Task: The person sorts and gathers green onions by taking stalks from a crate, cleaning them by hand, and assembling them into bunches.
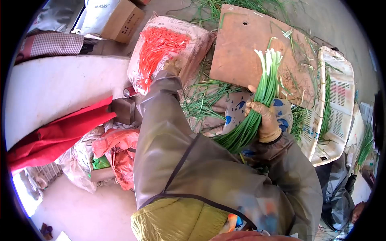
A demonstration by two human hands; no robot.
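A bunch of green onions (pixel 263 90) with white stem ends pointing away from me is held in my right hand (pixel 263 116). That hand wears a dirty, light-coloured glove, and its fingers wrap around the green leaves. The leaf ends hang down toward my lap. My left hand (pixel 173 67) is stretched forward to the lower right edge of a pile of red plastic ties (pixel 159 48). These lie spread on a pinkish-white sack (pixel 197 30). The sleeve and the glove's blending with the sack hide how the left fingers are set.
A brown board (pixel 241 44) with scraps lies ahead. At the right stands a white plastic crate (pixel 319 108) with green leaves in it. Loose greens (pixel 207 100) litter the floor. A cardboard box (pixel 122 22), a red cloth (pixel 60 134) and plastic bags (pixel 116 148) are at the left.
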